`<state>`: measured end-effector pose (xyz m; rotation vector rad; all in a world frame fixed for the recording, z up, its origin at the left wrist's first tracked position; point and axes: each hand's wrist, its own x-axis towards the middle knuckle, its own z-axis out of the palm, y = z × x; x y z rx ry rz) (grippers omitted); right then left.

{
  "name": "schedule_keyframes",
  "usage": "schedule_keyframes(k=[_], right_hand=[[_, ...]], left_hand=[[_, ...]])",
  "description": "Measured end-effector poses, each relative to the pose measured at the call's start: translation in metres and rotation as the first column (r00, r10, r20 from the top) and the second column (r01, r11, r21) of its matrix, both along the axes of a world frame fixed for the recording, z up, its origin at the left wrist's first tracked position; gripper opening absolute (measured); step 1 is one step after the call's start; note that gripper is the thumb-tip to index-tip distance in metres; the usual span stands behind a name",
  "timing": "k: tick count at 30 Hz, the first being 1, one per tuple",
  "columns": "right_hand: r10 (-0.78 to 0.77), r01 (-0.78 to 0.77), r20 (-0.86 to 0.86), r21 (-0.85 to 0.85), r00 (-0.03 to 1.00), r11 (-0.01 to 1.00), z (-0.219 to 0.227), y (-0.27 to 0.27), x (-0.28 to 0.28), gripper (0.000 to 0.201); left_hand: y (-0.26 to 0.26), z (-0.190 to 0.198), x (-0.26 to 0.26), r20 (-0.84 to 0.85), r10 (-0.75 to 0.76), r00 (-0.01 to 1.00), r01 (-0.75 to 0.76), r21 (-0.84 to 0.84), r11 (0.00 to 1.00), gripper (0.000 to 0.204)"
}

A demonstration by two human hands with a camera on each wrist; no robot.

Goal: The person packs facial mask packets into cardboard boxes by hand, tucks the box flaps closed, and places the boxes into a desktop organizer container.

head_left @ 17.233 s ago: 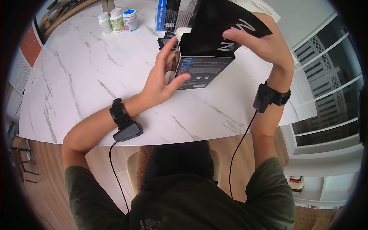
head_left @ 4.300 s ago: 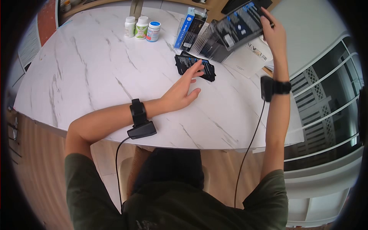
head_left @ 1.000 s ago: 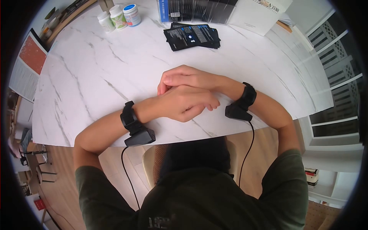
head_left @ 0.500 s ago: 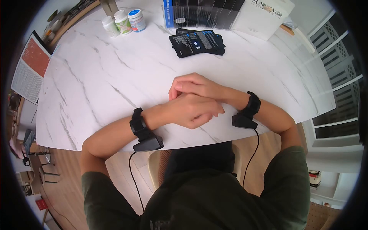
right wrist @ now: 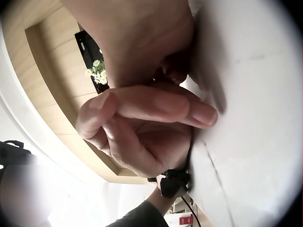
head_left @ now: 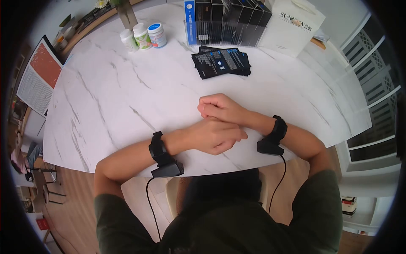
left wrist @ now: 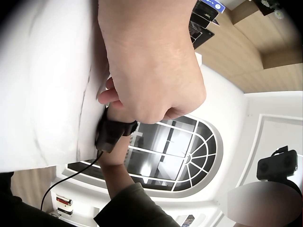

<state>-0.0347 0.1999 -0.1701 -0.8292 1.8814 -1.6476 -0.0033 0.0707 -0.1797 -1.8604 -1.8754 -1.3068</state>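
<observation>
Near the front of the white marbled table (head_left: 169, 97), both bare hands rest together, holding no object. My left hand (head_left: 218, 136) lies nearer my body with its fingers loosely curled; they also show in the right wrist view as loosely bent fingers (right wrist: 161, 106). Just beyond it, my right hand (head_left: 222, 107) rests against it with relaxed, bent fingers. Its fingertips are mostly hidden. Farther out lies a loose pile of flat black sachets (head_left: 222, 62) with white and blue print, apart from both hands.
Behind the sachets stands a clear holder with black boxes (head_left: 232, 21) and a blue box (head_left: 191, 23). A white paper bag (head_left: 292, 27) is to its right. Three bottles (head_left: 143, 37) stand at the back left, by a flower vase (head_left: 126, 15).
Earlier my hands handled a black box; it was then lifted toward the holder, leaving the sachets on the table. Since then both hands have come together at the front; lately only the view shifts.
</observation>
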Motion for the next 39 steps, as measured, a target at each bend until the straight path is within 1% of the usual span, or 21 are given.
schedule_keyframes(k=[2, 4, 5, 8, 10, 13, 15, 17, 20, 22, 23, 26, 28, 31, 34, 39], right_hand=[[-0.004, 0.004, -0.016, -0.013, 1.0, 1.0, -0.0017, -0.0005, 0.0007, 0.019], [-0.005, 0.005, -0.022, -0.03, 1.0, 1.0, -0.0027, -0.0008, 0.0004, 0.021], [-0.012, 0.011, -0.036, -0.034, 0.999, 0.999, -0.0027, -0.0007, 0.0005, 0.021], [0.007, -0.007, -0.055, 0.0, 0.998, 1.0, -0.0041, 0.0, -0.0014, 0.025], [-0.007, 0.006, -0.074, -0.016, 0.997, 1.0, -0.0063, -0.0009, -0.0017, 0.027], [-0.013, 0.01, -0.107, -0.03, 0.994, 1.0, -0.0074, -0.002, -0.0036, 0.029], [-0.007, 0.005, -0.074, -0.029, 0.997, 1.0, -0.0062, -0.0017, -0.0024, 0.029], [0.007, -0.009, -0.082, -0.026, 0.997, 1.0, -0.0076, -0.0009, -0.0045, 0.029], [0.006, -0.007, -0.086, -0.019, 0.996, 1.0, -0.0043, -0.0012, -0.0052, 0.03], [0.016, -0.014, -0.094, 0.017, 0.995, 1.0, -0.0008, -0.0011, -0.0036, 0.022], [0.015, -0.013, -0.09, 0.021, 0.996, 1.0, -0.0009, -0.0007, -0.0037, 0.022], [0.018, -0.014, -0.104, 0.041, 0.994, 0.999, -0.0032, -0.0015, -0.0046, 0.024], [0.001, -0.001, -0.113, 0.0, 0.994, 1.0, -0.0043, -0.002, -0.0056, 0.031], [0.029, -0.03, -0.065, -0.022, 0.997, 0.999, -0.0038, -0.0015, -0.0066, 0.031], [0.015, -0.016, -0.031, -0.032, 0.999, 0.999, -0.0032, -0.0028, -0.0052, 0.031], [0.018, -0.018, -0.078, 0.0, 0.997, 1.0, -0.0056, -0.0033, -0.0081, 0.031]], left_hand=[[-0.0006, 0.0009, 0.0009, -0.017, -0.005, 1.0, 0.005, -0.009, 1.0, 0.026], [-0.0012, -0.0006, 0.0006, 0.043, -0.011, 0.999, 0.013, -0.033, 0.999, 0.025], [-0.0013, -0.0008, 0.0008, 0.03, -0.018, 0.999, 0.019, -0.037, 0.999, 0.025], [-0.001, -0.0008, 0.0005, 0.025, -0.019, 1.0, 0.02, -0.045, 0.999, 0.025], [-0.0013, -0.0001, 0.0006, 0.063, -0.014, 0.998, 0.016, -0.043, 0.999, 0.025], [-0.0014, 0.0013, 0.001, 0.07, -0.014, 0.997, 0.016, -0.027, 0.999, 0.025], [-0.002, 0.0017, 0.0016, 0.067, -0.015, 0.998, 0.018, -0.036, 0.999, 0.025], [-0.0021, 0.0008, 0.0009, 0.111, 0.0, 0.994, 0.007, -0.056, 0.998, 0.026], [-0.0029, 0.0027, 0.0003, 0.127, -0.003, 0.992, 0.013, -0.073, 0.997, 0.027], [-0.0044, 0.0018, 0.0, 0.152, -0.002, 0.988, 0.015, -0.081, 0.997, 0.027], [-0.0043, 0.0007, 0.0008, 0.178, 0.006, 0.984, 0.009, -0.083, 0.996, 0.027], [-0.0043, 0.0024, 0.0002, 0.171, -0.012, 0.985, 0.022, -0.058, 0.998, 0.028], [-0.005, 0.0026, -0.0007, 0.186, -0.012, 0.982, 0.023, -0.058, 0.998, 0.028], [-0.0046, 0.001, 0.0007, 0.206, -0.01, 0.978, 0.023, -0.059, 0.998, 0.029], [-0.005, 0.0028, 0.0008, 0.212, 0.0, 0.977, 0.014, -0.065, 0.998, 0.029], [-0.0056, 0.005, 0.001, 0.23, 0.009, 0.973, 0.013, -0.097, 0.995, 0.029]])
